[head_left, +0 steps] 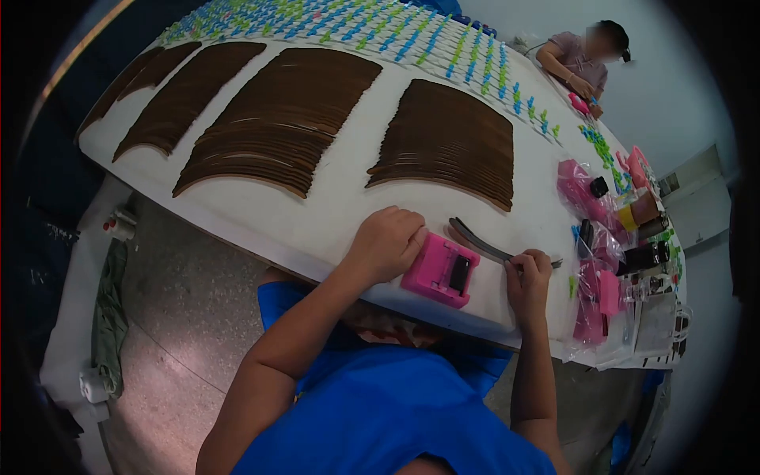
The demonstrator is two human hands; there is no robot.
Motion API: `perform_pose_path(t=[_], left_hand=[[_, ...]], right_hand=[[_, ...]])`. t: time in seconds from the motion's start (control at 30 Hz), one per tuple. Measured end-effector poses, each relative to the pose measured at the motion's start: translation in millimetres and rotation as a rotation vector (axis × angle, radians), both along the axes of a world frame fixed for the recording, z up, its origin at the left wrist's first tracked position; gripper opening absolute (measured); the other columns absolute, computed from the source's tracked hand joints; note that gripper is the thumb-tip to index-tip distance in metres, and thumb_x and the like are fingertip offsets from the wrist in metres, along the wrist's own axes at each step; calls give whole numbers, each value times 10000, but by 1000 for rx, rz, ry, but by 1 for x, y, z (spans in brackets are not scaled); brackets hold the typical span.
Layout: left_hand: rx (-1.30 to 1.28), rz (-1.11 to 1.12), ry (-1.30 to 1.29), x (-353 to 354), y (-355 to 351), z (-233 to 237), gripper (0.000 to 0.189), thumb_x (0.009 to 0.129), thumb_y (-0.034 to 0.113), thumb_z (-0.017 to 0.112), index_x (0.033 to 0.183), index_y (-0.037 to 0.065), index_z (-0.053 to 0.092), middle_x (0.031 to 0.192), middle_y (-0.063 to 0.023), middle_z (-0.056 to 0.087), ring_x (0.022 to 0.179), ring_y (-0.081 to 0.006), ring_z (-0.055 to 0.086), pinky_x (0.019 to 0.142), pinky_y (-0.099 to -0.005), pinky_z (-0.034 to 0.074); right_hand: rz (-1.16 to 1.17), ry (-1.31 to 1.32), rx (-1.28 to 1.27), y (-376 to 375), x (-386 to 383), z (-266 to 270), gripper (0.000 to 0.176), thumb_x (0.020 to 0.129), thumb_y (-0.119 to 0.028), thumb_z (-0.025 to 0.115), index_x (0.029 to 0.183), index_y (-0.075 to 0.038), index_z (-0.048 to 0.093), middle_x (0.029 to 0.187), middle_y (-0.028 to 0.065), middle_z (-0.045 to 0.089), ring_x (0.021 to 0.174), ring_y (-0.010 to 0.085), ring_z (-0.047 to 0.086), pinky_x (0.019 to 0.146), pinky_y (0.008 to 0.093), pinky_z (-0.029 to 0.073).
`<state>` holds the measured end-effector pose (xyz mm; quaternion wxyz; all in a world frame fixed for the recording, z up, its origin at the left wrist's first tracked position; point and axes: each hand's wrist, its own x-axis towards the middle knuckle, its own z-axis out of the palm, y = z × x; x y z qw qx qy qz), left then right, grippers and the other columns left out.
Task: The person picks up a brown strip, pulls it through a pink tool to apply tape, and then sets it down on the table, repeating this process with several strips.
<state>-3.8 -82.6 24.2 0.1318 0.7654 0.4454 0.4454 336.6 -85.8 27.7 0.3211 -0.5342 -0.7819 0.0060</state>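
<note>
Block (431, 265) on table (340, 210), before stack (453, 138)

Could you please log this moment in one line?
left hand: touching pink block | right hand: holding dark curved strip | beyond: brown strips in groups

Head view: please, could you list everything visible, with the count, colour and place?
Table: one, white, centre
Strip groups: five, dark brown, table's left to centre
Small pieces: many, blue and green, far and right sides
Pink block: one, black insert, near edge
Curved strip: at least one, dark, beside block
Bagged items: several, mostly pink, right; some unclear
Co-worker: one, purplish top, far right
Floor: grey, lower left
Green cloth: one, left
Garment: one, blue, bottom
Left hand: one, bare, at block
Right hand: one, bare, on curved strip
</note>
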Motion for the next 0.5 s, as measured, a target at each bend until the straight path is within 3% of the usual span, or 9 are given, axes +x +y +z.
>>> perform_pose_path(t=[0.3,0.43,0.5], left_hand=[[-41,77,-22,8,-6,14,136,981,123,667,955,-5,705,908,-167,700,878,-376,660,798,-449,533],[239,91,93,31,-9,53,96,935,116,685,962,30,718,893,-145,720,900,-358,666,847,-466,537],[383,42,200,52,-8,77,102,916,117,698,979,39,719,898,-137,724,897,-350,666,858,-459,536]], right_hand=[[35,-146,51,3,4,7,163,876,-102,782,985,-78,664,1170,100,626,1129,343,564,953,480,425],[91,-103,87,4,-7,22,156,907,-108,759,994,-75,634,1097,101,647,1081,338,603,941,469,434],[173,-43,8,3,-20,37,128,936,-92,734,983,-70,616,983,99,660,952,334,647,882,449,467]])
